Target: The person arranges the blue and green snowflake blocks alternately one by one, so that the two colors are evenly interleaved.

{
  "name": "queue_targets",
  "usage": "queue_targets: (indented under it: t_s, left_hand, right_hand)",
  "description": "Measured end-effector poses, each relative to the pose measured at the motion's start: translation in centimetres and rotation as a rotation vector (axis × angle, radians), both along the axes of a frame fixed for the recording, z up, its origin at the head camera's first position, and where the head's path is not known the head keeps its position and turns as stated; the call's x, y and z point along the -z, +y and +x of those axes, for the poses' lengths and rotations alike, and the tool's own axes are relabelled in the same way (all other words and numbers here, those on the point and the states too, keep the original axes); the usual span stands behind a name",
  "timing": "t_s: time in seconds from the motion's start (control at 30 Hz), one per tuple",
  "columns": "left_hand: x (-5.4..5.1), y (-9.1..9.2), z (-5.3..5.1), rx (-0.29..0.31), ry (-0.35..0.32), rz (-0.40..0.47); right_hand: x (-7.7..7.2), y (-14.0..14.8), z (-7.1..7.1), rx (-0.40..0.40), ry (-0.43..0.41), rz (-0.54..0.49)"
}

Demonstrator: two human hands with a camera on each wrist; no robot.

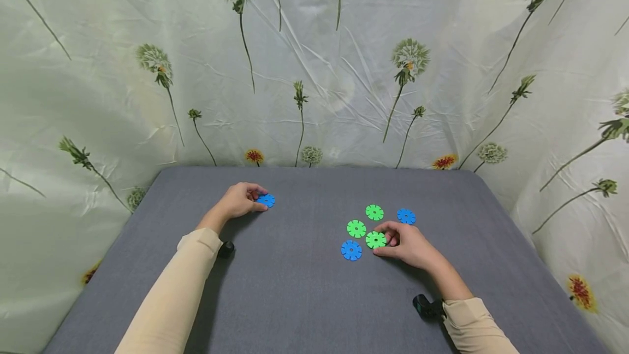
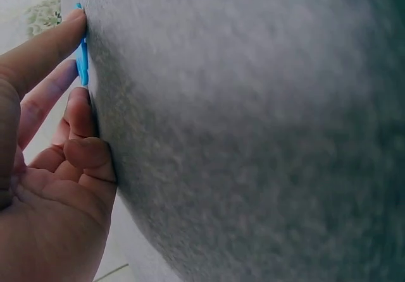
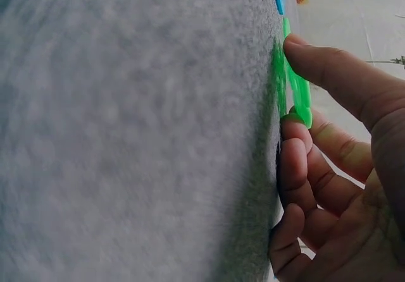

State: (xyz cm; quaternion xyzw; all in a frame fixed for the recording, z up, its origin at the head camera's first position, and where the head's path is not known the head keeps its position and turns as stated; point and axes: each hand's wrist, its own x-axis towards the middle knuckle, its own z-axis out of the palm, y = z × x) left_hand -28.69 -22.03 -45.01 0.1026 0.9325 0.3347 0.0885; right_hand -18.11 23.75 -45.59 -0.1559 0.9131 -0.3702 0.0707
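Note:
Toward the back left of the grey table, the left hand (image 1: 239,199) pinches a blue notched disc (image 1: 266,200) between thumb and forefinger. That disc (image 2: 83,64) is edge-on in the left wrist view, at or close to the cloth. On the right side, the right hand (image 1: 407,243) pinches a green notched disc (image 1: 375,240) by its edges. In the right wrist view this green disc (image 3: 299,89) tilts slightly off the table, the thumb on its near side. Two more green discs (image 1: 356,228) (image 1: 374,212) and two blue discs (image 1: 351,251) (image 1: 406,216) lie flat around the right hand.
Grey cloth covers the table (image 1: 295,288). A pale curtain (image 1: 334,70) with dandelion prints hangs behind it and along both sides. Each wrist carries a small black camera, the right one (image 1: 427,307) close above the cloth.

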Motion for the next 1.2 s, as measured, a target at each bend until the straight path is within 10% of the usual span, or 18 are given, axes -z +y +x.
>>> queue_targets:
  t_s: [0.63, 1.2]
  left_hand:
    - [0.1, -0.3, 0.4, -0.046, 0.016, 0.022]
    - [0.5, -0.1, 0.5, -0.068, 0.002, 0.040]
  right_hand:
    - [-2.3, -0.3, -2.2, 0.010, 0.055, 0.002]
    - [-4.6, -7.1, -6.5, -0.030, 0.049, 0.015]
